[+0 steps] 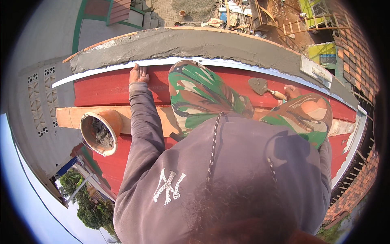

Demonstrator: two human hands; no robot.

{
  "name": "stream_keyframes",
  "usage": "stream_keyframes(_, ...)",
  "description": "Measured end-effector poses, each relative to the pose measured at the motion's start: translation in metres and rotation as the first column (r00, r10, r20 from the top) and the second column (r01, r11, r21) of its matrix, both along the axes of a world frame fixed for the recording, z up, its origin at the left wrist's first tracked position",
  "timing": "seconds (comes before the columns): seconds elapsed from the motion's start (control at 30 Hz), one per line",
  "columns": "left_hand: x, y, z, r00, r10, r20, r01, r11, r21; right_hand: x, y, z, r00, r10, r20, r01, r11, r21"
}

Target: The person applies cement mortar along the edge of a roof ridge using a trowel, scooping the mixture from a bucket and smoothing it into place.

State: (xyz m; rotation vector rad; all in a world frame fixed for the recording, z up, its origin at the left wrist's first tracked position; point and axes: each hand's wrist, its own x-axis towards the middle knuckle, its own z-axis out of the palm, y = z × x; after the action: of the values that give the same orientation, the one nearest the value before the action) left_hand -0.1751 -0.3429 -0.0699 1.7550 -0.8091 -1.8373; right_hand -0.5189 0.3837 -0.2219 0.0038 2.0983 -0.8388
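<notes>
My left hand is at the end of a grey-brown sleeve, fingers stretched out and touching the long white edge strip. Beyond that strip runs a band of wet grey mortar. My right arm goes down beside my right leg, and its hand is out of sight. A pointing trowel with a wooden handle lies on the red metal roof sheet, next to a bare foot. On the mortar's right end rests a pale, flat plastering float, smeared with mortar.
An orange bucket with mortar inside stands by a wooden plank left of my forearm. Past the mortar band the ground lies far below, with rubble and timber. A bamboo ladder and tiled roofs are at the right.
</notes>
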Motion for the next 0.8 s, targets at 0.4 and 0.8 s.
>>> stream_keyframes(0.4,0.021,-0.022,-0.012,0.999,-0.046,-0.011,0.046,0.999,-0.02,0.018,0.019,0.007,0.998,-0.038,0.044,0.037,0.999,0.013)
stream_keyframes(0.8,0.012,0.003,-0.011,0.996,0.024,-0.09,-0.039,0.985,-0.166,0.023,0.019,0.017,0.996,-0.058,0.072,0.058,0.998,0.006)
